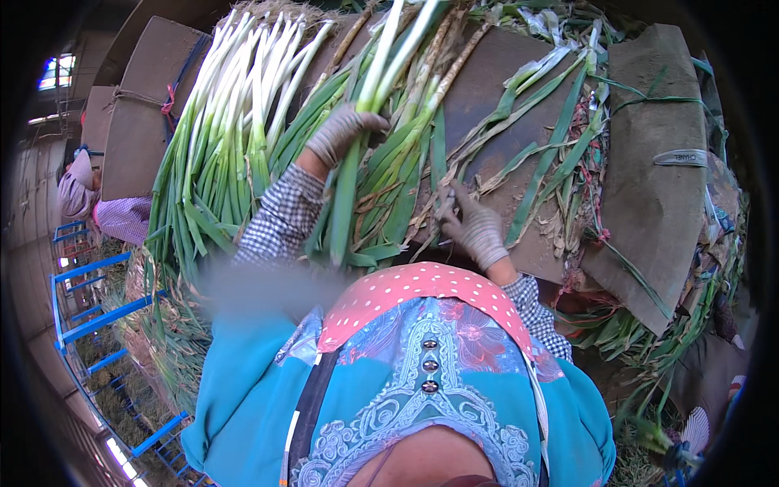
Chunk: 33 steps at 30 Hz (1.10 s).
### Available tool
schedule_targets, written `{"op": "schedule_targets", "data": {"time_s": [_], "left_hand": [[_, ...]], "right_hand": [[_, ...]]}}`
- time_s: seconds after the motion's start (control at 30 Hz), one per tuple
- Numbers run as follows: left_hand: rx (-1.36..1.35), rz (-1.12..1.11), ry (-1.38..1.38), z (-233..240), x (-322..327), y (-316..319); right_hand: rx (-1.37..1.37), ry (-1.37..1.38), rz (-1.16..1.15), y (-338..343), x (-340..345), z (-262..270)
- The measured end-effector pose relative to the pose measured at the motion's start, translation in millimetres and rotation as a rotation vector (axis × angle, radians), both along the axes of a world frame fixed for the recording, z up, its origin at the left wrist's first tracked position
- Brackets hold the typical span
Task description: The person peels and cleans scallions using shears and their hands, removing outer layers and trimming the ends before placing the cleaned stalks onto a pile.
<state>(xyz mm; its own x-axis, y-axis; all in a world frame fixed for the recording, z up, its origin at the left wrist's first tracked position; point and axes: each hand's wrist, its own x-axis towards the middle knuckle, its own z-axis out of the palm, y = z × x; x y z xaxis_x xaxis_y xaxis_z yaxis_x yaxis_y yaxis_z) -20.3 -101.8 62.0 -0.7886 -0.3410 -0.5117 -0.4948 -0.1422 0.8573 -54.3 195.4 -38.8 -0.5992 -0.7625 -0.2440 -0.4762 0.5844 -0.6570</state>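
My left hand (350,133), in a dirty striped work glove, is closed around the stalks of a few green onions (380,76), their white ends pointing away from me and their leaves hanging toward my apron. My right hand (465,222), gloved too, has thumb and fingers together at some dry, withered leaves (447,182); whether it grips them is hard to tell. Left of my left hand lies a thick row of cleaned green onions (243,103) with bright white stems. Between and behind my hands are uncleaned onions (426,109) with brownish outer skins.
A brown board (499,79) carries the onions and peeled leaf scraps (535,91). At the right stands another board (657,170) tied with green twine. Blue metal railings (103,322) and a person in a head covering (79,185) are at the left. Leaf waste (645,341) hangs at lower right.
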Motion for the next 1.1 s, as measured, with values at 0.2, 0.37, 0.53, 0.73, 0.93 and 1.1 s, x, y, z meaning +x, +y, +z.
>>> {"op": "schedule_targets", "data": {"time_s": [0.2,0.37,0.53,0.73,0.93,1.1], "left_hand": [[-0.155,0.139,0.018,-53,35,39],[-0.294,0.149,-0.029,-83,32,32],[-0.57,0.091,-0.123,-78,25,38],[-0.839,0.107,-0.237,-92,23,42],[-1.243,-0.105,-0.291,-84,13,65],[-1.23,-0.283,-0.45,-74,-5,60]], "right_hand": [[-0.032,-0.016,0.091,-18,36,5],[0.095,-0.035,-0.009,-37,21,9],[0.129,0.024,-0.126,-68,-41,4],[0.184,0.036,-0.182,-120,-151,1],[0.112,0.138,-0.236,-156,-245,-25],[-0.001,0.077,-0.18,-127,-231,-15]]}}
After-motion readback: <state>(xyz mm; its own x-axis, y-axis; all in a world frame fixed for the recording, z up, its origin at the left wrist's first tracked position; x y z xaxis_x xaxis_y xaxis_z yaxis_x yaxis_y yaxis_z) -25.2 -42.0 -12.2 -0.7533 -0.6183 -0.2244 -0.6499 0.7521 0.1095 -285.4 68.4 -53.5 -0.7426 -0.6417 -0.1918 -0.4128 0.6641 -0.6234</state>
